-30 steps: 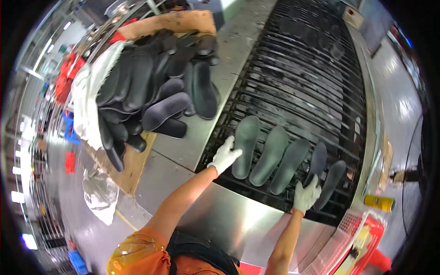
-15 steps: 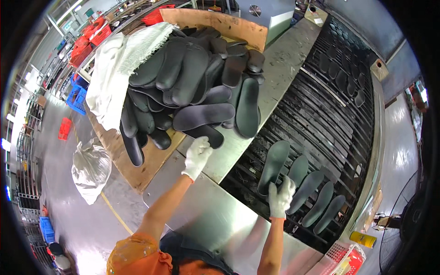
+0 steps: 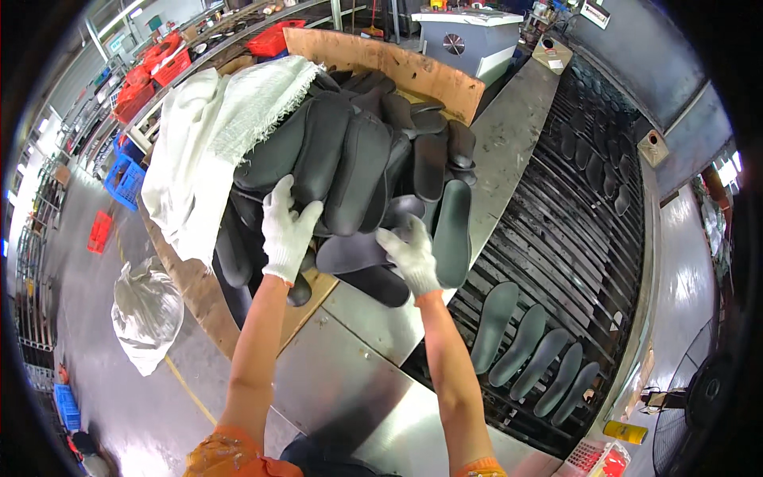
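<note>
Black and dark grey shoe insoles (image 3: 362,171) lie heaped on a wooden board. My left hand (image 3: 286,230), in a white glove, is at the near side of the heap, thumb and fingers apart against the insoles. My right hand (image 3: 411,256), gloved too, reaches over the right end of a loose grey insole (image 3: 350,254); its thumb touches or nearly touches that end, and its fingers are spread. Another dark insole (image 3: 380,286) lies just below. A row of several insoles (image 3: 528,346) rests on the slatted black conveyor (image 3: 520,230) at right.
A white cloth (image 3: 207,159) covers the heap's left side. An upright wooden board (image 3: 389,60) stands behind it. A metal ledge (image 3: 509,135) separates heap and conveyor. Right of the conveyor are a fan (image 3: 703,389) and a yellow can (image 3: 625,432). A white sack (image 3: 147,314) sits on the floor.
My right hand has left the insole at the row's left end and moved up and left to the heap. My left hand has moved forward and left onto the insoles. The view has shifted.
</note>
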Tool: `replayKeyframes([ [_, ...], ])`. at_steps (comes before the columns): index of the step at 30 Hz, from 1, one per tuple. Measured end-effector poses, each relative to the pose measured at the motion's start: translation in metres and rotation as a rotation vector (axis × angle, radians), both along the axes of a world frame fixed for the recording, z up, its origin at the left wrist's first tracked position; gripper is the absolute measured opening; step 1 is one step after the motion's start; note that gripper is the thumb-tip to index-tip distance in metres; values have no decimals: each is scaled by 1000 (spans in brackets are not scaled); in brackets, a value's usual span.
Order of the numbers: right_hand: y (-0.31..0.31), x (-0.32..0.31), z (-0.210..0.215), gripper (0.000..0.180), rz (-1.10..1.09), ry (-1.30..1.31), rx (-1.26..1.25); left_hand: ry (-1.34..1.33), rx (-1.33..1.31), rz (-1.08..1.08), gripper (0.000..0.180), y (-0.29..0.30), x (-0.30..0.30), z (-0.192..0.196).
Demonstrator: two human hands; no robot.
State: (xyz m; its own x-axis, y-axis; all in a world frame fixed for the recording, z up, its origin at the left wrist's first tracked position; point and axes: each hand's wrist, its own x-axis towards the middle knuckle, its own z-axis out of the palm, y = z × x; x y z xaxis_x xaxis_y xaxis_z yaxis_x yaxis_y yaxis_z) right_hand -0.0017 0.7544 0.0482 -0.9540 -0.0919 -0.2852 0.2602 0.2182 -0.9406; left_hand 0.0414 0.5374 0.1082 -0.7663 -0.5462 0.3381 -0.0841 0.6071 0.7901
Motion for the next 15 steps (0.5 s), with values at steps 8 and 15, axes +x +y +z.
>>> replayKeyframes([
  [8,-62,-31,-11,114,-107,-250,-673,-8,232,-146,79,-13,-29,-11],
  [15,-7,61,-9,104,7,40,-565,12,784,-255,72,23,84,-41],
])
